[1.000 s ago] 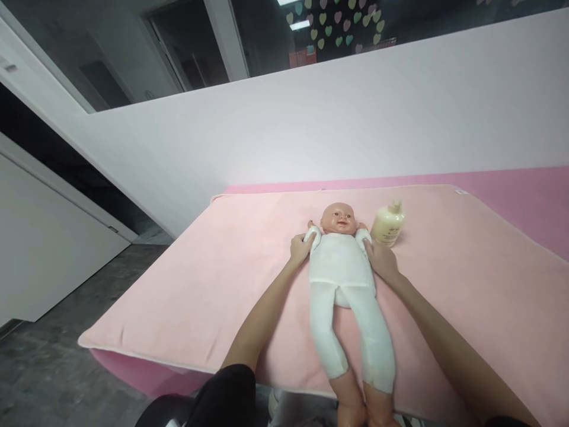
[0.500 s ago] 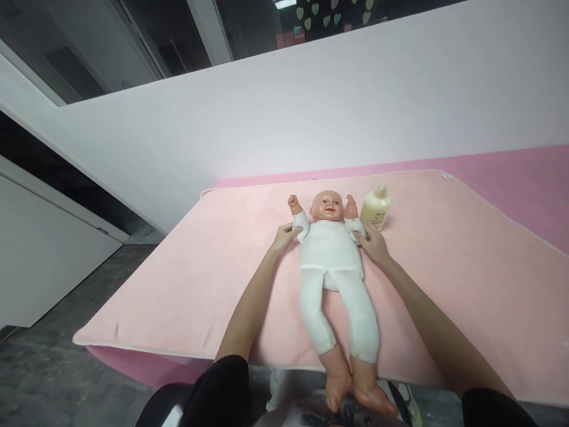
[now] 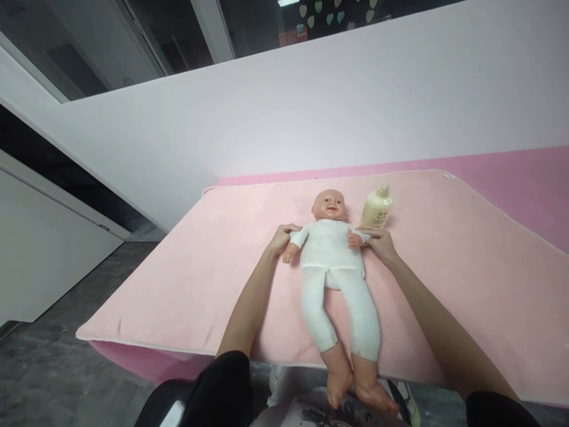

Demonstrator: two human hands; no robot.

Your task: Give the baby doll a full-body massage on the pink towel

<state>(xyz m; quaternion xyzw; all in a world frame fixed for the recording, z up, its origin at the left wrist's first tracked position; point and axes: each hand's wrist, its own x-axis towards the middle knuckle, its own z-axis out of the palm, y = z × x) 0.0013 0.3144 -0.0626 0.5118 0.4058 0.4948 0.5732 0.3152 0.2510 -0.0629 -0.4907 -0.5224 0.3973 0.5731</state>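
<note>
A baby doll in a white body suit lies on its back on a pink towel, its feet hanging past the near edge. My left hand is closed on the sleeved arm at the doll's left side in the picture. That arm points down beside the torso. On the other side, my right hand holds the other sleeve, fingers over the upper arm; the doll's small hand rests at its chest side. A pale yellow pump bottle stands just beyond my right hand.
The towel covers a pink padded table, which meets a white wall at the back. Dark glass windows run above the wall. A grey floor and a white panel lie at the left.
The doll's two arms have swung from raised beside its head to lowered along its torso, with my hands on them. The bottle stays beside the doll.
</note>
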